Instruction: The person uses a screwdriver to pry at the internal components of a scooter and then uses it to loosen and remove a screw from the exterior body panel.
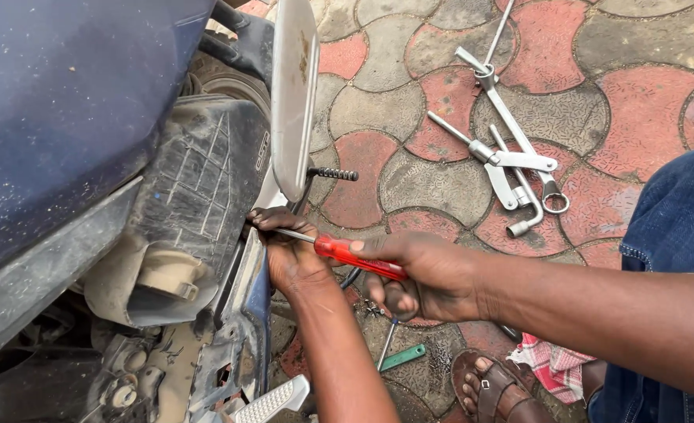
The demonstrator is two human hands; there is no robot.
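My right hand [421, 276] grips the red handle of a screwdriver [356, 258], its steel shaft running left toward the edge of a scooter's dirty black inner panel [198, 188]. My left hand [288, 251] rests at that edge, fingers curled around the shaft's tip where it meets the panel. The tip itself is hidden by my fingers. A dark blue body panel [65, 102] of the scooter fills the upper left.
Several steel spanners and socket wrenches [511, 153] lie on the red and grey paving at upper right. A green-handled tool [398, 356] lies below my hands. My sandalled foot [496, 388] and a red checked cloth [554, 364] are at the bottom. A footrest peg [335, 174] sticks out.
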